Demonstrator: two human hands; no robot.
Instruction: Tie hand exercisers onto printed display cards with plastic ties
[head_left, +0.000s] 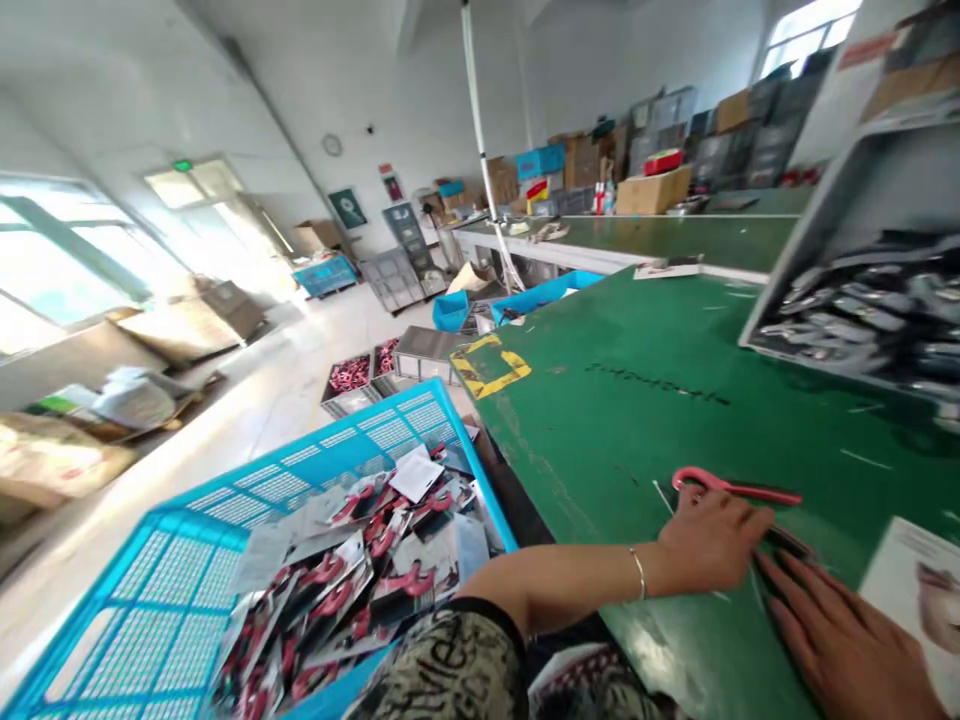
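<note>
A pink-handled tool point(765, 492) lies on the green tabletop, a rounded loop at its left end and a straight bar to the right. My left hand point(716, 535), a thin bracelet at its wrist, is closed over the near side of this tool. Its fingers cover part of it, so the exact kind cannot be made out. A dark narrow piece point(791, 541) shows between my two hands; whether it belongs to the tool is unclear. My right hand point(847, 630) rests low on the table with fingers stretched out, fingertips close to that piece.
To the left stands a blue plastic basket point(300, 465) heaped with carded packs point(405, 580) of pink-and-black items. A grey bin point(761, 300) of dark and silver parts sits at the right. A printed card point(911, 590) lies near my right hand. Crates point(349, 385) stand on the floor.
</note>
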